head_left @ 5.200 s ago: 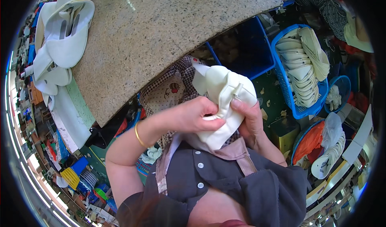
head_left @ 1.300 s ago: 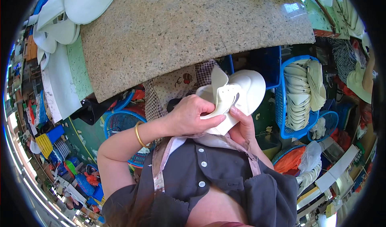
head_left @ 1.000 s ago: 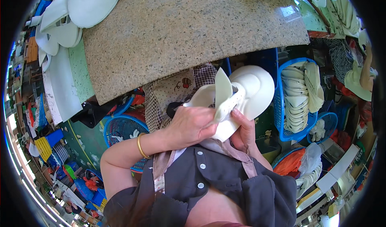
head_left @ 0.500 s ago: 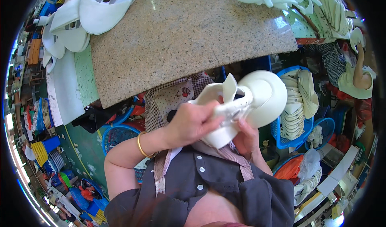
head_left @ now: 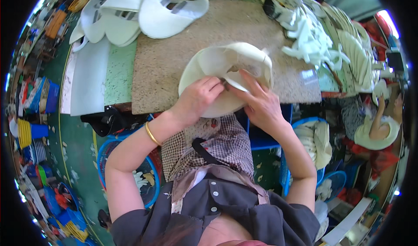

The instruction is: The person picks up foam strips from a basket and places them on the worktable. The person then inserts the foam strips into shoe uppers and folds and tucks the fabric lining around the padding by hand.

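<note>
A cream sun visor hat (head_left: 209, 59) rests near the front edge of the stone-topped table, its hollow band facing up and its wide brim spread around. My left hand (head_left: 198, 97) is closed in a pinch at the near part of the band, by a small dark grey tab (head_left: 224, 81). From the right, my right hand (head_left: 264, 106) grips the band, fingers reaching into the opening. The fingertips of both hands nearly meet at the tab. What lies under the brim is hidden.
Other white visors (head_left: 172, 15) are piled at the table's back left. White strips (head_left: 309, 37) lie heaped at the back right, beside stacked cream pieces (head_left: 350, 50). Blue baskets (head_left: 152, 176) stand below on both sides. A co-worker (head_left: 376, 130) sits at far right.
The visor has gone from in front of my chest to the tabletop, its opening now upward. Both hands have moved forward with it, and the view has shifted so more of the table's back shows.
</note>
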Action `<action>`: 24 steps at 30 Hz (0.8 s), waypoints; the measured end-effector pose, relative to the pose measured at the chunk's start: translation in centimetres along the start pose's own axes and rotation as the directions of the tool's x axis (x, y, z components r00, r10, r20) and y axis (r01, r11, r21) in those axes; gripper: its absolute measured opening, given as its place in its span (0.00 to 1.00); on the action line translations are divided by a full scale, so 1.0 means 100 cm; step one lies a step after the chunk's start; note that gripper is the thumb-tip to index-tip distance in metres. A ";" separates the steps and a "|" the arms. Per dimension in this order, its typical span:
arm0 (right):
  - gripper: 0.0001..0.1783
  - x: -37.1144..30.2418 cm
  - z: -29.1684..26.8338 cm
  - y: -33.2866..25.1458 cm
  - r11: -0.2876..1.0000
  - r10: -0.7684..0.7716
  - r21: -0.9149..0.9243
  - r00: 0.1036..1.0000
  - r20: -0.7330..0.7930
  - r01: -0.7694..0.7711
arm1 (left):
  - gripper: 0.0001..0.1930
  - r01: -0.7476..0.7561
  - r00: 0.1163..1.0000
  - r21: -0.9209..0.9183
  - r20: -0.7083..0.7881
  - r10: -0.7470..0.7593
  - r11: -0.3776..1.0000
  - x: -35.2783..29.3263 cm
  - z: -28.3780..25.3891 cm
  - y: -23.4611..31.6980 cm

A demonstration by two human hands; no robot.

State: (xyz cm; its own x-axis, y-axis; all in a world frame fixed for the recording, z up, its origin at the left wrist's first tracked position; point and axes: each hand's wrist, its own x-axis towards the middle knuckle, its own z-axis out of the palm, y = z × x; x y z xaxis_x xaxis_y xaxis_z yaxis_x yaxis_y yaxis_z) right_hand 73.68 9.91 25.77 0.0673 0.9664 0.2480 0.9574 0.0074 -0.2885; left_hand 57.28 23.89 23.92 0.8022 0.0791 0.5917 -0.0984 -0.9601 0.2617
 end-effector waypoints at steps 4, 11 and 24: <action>0.39 0.002 0.000 -0.001 0.922 -0.028 0.384 0.997 -0.071 0.053 | 0.10 0.048 0.993 -0.042 0.106 -0.043 0.998 -0.016 0.003 -0.016; 0.15 0.004 0.004 0.032 0.711 0.486 0.543 0.870 0.079 -0.446 | 0.25 0.166 0.982 -0.106 0.114 -0.154 0.980 -0.018 0.007 -0.026; 0.19 0.005 -0.001 0.039 0.963 -0.189 0.196 0.982 0.014 0.183 | 0.28 0.133 0.981 -0.043 0.149 -0.125 0.990 -0.004 0.002 -0.026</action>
State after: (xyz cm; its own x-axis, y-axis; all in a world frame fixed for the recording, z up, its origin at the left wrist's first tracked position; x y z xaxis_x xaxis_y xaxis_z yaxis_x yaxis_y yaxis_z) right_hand 77.45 10.38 24.91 -0.1189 0.9511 0.2850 0.8797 0.2340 -0.4140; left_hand 57.32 26.32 22.83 0.8871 0.1575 0.4340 -0.0163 -0.9288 0.3703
